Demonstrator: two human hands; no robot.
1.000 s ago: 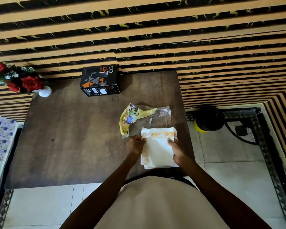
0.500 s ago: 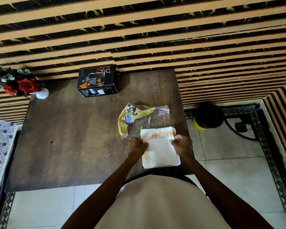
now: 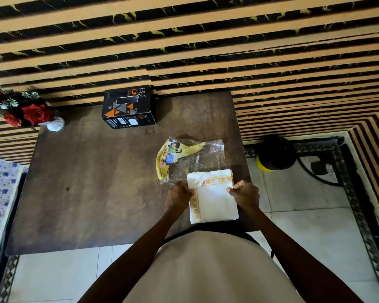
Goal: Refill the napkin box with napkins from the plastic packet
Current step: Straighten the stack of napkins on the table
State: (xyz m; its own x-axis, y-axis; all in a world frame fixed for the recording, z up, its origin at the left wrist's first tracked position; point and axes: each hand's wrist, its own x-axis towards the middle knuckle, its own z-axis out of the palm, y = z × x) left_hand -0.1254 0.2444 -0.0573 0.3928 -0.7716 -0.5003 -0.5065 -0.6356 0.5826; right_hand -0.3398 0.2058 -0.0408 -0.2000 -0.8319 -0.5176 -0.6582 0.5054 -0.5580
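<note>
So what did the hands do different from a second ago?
Both hands slid up the napkin stack toward its far end. The right hand closed into a fist at the right edge; the left hand pinches the top left corner. The stack, the plastic packet and the black box stayed put.

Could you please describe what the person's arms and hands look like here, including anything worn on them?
Both arms are bare along all their visible length: no sleeves, watch or bracelets show. The left hand and right hand wear no gloves, and no rings are visible. A pale beige garment covers the torso below them.
</note>
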